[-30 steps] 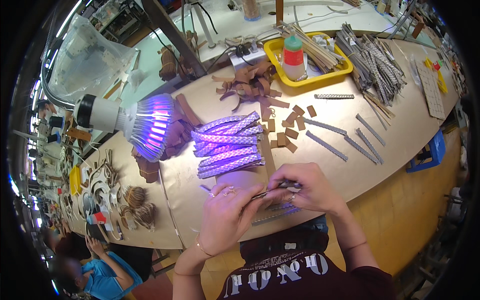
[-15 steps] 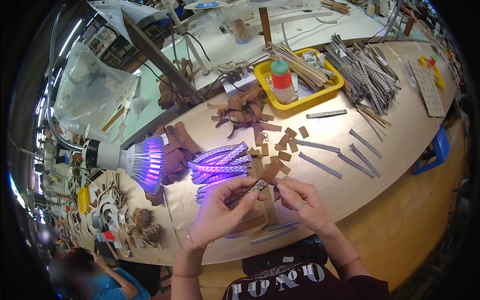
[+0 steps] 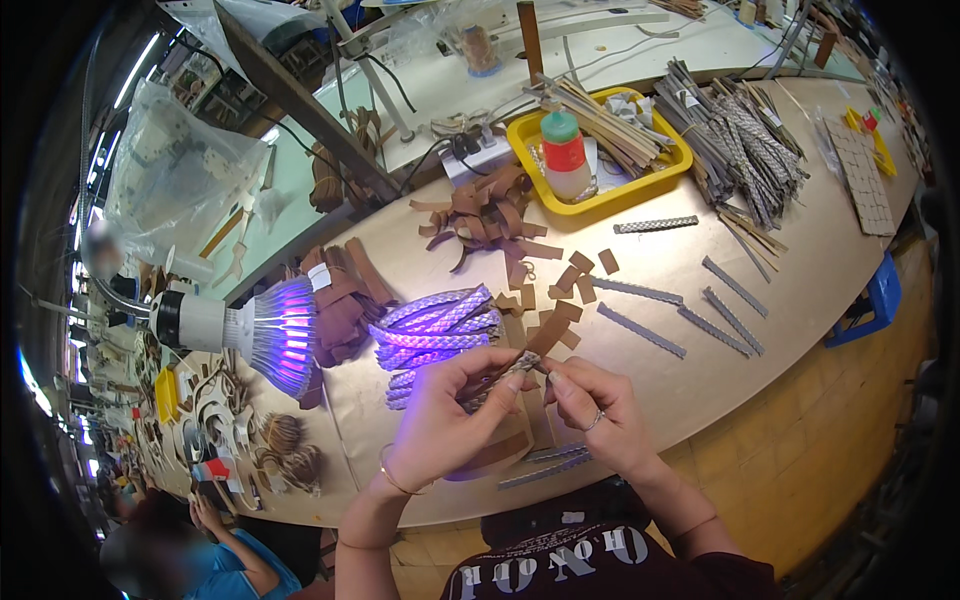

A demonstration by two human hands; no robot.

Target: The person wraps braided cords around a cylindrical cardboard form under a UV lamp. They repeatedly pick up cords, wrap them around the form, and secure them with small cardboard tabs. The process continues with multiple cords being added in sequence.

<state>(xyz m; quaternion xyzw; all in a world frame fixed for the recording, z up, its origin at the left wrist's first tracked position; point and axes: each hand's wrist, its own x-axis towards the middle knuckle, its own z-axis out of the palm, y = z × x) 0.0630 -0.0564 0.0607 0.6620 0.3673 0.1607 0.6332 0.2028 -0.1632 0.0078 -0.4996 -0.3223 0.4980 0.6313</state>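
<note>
Between the thumb and fingers of my left hand (image 3: pixel 445 405) is a braided strap (image 3: pixel 524 362), its end sticking out toward the right. My right hand (image 3: pixel 598 408) is pinched close to that end; a small dark bit shows at its fingertips, too hidden to name. Just beyond the strap's end are flat brown strips (image 3: pixel 552 330). A pile of braided straps (image 3: pixel 440 325), lit violet by a lamp (image 3: pixel 275 335), lies left of my hands. Several small brown rectangles (image 3: pixel 586 290) and grey braided strips (image 3: pixel 645 332) are spread on the table farther off and to the right.
A yellow tray (image 3: pixel 600 205) holds a red bottle with a green cap (image 3: pixel 564 155) and thin sticks. Brown strips (image 3: pixel 490 215) lie heaped beside it; bundled braided strips (image 3: pixel 745 150) are at the far right. A blue-sleeved person (image 3: pixel 235 565) sits at lower left.
My hands and the strap's end have shifted slightly, with the strap end a little farther up. Both hands keep their pinch. The view has moved a little.
</note>
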